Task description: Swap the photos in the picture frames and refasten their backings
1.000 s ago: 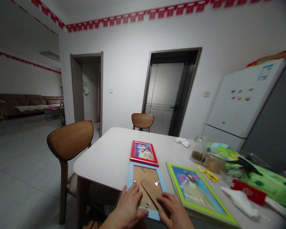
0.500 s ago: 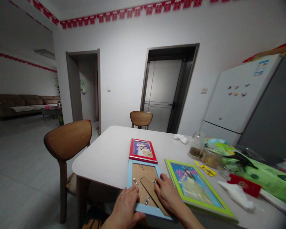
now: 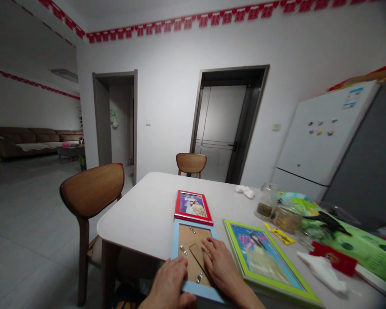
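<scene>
A light blue picture frame (image 3: 176,240) lies face down at the table's front edge, its brown backing board (image 3: 188,240) showing metal clips and a stand flap. My left hand (image 3: 172,277) rests on its lower left corner, fingers on the left border and thumb at the bottom border. My right hand (image 3: 219,262) lies over the right side of the backing, fingers spread on the board and flap. Beyond the blue frame and against it is a red frame (image 3: 176,206) with a photo. A green frame (image 3: 244,262) with a larger photo lies to the right.
On the right of the white table (image 3: 135,214) are glass jars (image 3: 265,201), a yellow packet (image 3: 281,236), a red packet (image 3: 334,257), crumpled tissue (image 3: 321,268) and a green bag (image 3: 360,244). Wooden chairs (image 3: 94,189) stand at the left and far sides.
My right hand has moved slightly left and inward, from the blue frame's right border onto the backing. My left hand stays at the lower left corner. The view has tilted slightly upward.
</scene>
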The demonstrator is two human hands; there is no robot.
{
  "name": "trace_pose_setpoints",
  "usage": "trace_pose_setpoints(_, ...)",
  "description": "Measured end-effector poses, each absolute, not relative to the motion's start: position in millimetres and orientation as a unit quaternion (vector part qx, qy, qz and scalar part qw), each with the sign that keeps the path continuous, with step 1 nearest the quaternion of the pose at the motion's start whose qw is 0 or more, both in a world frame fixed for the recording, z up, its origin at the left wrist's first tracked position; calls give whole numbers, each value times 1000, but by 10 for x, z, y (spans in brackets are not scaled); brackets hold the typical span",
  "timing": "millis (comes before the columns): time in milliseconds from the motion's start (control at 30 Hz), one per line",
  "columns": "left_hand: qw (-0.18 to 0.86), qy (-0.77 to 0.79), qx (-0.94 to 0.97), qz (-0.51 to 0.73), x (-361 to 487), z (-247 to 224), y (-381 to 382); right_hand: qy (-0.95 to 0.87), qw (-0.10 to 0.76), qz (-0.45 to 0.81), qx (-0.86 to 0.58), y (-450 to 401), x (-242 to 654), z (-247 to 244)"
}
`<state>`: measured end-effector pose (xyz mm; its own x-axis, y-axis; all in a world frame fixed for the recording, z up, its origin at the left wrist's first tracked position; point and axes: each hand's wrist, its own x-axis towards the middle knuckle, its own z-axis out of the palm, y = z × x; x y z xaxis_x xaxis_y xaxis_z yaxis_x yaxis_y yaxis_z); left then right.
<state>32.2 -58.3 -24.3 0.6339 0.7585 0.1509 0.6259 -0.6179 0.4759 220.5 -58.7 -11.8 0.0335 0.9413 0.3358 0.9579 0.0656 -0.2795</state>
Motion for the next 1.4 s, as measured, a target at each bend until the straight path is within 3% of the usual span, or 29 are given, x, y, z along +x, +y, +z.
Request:
trace_pose_setpoints(167, 187, 396, 881, 182, 323, -276, -575, -770, 200, 23, -606, -491, 1903, -87)
trace_pose_setpoints(500, 203, 380, 874, 225, 308, -252, -603, -792, 169, 9, -586, -520, 1837, -51)
trace_pose_setpoints(867, 206, 376, 874, 229, 296, -189, -614, -798, 221, 57, -557, -439, 1852, -99)
trace_pose_setpoints(1033, 212, 371, 874, 231, 294, -215, -588, -703, 303, 75, -639, -139, 2052, -152)
trace_pose_setpoints(1400, 212, 381, 872, 224, 356, -211, -647, -569, 240, 54, -784, 405, 2168, -277)
